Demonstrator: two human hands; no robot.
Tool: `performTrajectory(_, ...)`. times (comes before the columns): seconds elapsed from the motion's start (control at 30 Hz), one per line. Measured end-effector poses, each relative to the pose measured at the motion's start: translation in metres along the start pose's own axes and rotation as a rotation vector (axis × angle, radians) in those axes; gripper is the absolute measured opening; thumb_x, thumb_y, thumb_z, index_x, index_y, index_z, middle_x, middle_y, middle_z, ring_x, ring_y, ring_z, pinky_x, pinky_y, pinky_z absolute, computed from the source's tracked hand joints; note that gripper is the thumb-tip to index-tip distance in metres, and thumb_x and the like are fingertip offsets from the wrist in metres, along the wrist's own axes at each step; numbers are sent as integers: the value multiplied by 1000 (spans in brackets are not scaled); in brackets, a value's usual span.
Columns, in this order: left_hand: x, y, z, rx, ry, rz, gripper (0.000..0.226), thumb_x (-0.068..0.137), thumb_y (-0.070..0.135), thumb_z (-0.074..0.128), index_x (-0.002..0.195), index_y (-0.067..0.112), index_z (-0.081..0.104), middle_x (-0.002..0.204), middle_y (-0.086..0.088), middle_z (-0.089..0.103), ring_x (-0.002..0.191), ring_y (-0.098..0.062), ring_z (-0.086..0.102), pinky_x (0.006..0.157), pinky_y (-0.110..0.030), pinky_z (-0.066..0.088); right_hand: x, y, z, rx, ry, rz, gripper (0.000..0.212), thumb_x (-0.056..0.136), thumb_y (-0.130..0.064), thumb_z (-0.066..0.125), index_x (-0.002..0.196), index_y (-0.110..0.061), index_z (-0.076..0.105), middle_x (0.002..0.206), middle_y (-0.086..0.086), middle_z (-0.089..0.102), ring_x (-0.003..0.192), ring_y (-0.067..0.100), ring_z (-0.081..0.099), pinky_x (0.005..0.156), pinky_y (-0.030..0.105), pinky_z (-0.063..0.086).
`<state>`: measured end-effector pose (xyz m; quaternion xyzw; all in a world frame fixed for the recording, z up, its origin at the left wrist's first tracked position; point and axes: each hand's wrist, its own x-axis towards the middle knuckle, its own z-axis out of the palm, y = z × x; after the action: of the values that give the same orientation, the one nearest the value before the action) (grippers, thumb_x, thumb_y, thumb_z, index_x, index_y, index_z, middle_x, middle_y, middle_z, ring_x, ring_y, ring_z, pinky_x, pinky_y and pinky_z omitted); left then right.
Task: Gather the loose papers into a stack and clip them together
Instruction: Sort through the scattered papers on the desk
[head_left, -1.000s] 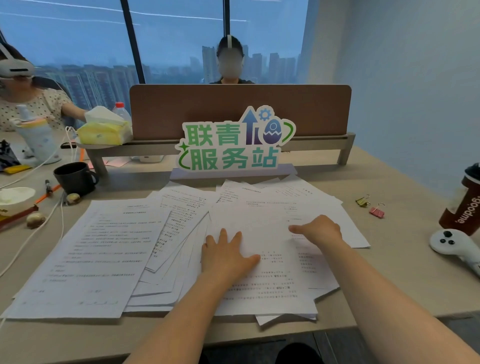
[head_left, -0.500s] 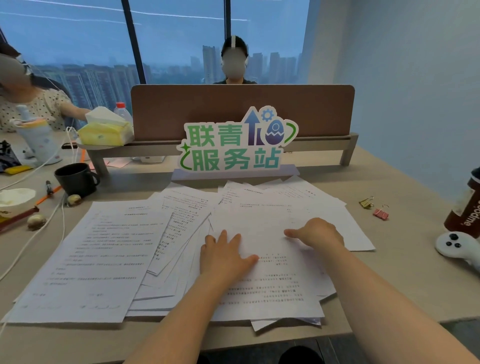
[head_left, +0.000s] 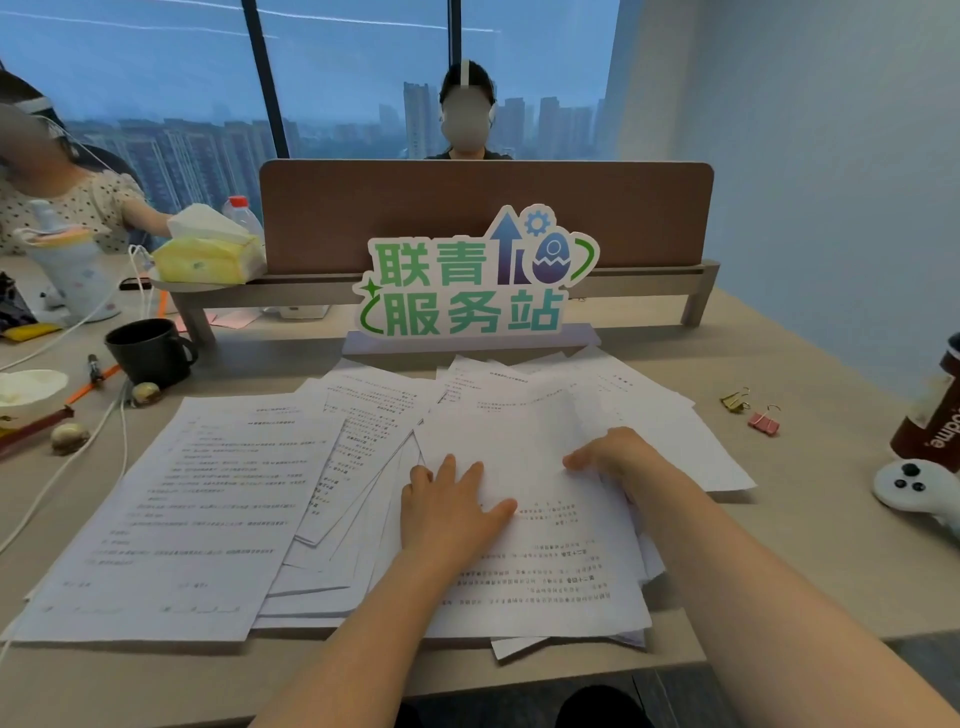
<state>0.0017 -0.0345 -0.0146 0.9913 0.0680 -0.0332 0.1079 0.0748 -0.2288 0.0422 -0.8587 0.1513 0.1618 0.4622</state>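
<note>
Several loose printed papers (head_left: 208, 499) lie fanned across the desk in front of me, overlapping one another. My left hand (head_left: 449, 512) rests flat, fingers spread, on the top sheet (head_left: 545, 561) near the middle. My right hand (head_left: 618, 457) presses on the same sheet's right part, its fingertips pointing left and its fingers bent over the paper. A gold binder clip (head_left: 735, 400) and a pink binder clip (head_left: 764, 420) lie on the bare desk to the right of the papers, apart from both hands.
A green sign (head_left: 467, 291) and a brown divider (head_left: 483, 213) stand behind the papers. A black mug (head_left: 148, 351), cables and small items sit at the left. A white controller (head_left: 909, 486) and a brown cup (head_left: 935, 415) are at the right edge. Two people sit beyond.
The top sheet has slid a little toward me and left under both hands. My hands kept their places on it; the view shifted slightly.
</note>
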Motion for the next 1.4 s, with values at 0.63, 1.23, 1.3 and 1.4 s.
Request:
performTrajectory(0.63,23,-21,-76,-1334,164,-256,70,89,41,68,148,22,36,133,1,58,110,-25,63,83,-42,52,-20,-30,-34,596,-44,-497,22,75,-3,79,96,-6,72,93,14,77,83,39,74,79,57,59)
performTrajectory(1.23,27,-15,-58,-984,280,-98,30,98,23,50,128,21,56,118,-1,65,109,-25,62,88,-40,52,-23,-18,16,306,123,-600,8,95,-17,59,100,-20,64,96,-5,67,93,26,64,83,43,55)
performTrajectory(1.3,26,-16,-57,-986,266,-98,32,98,23,49,130,23,55,120,0,65,106,-21,63,86,-38,53,-23,-20,17,274,173,-583,15,98,-18,54,88,-16,65,90,2,68,84,27,65,77,48,57)
performTrajectory(1.4,25,-28,-60,-912,249,-108,32,97,27,52,129,25,54,121,2,64,99,-15,61,74,-28,47,-25,-26,15,287,249,-585,20,98,-16,52,88,-4,64,86,14,69,76,31,66,69,46,58)
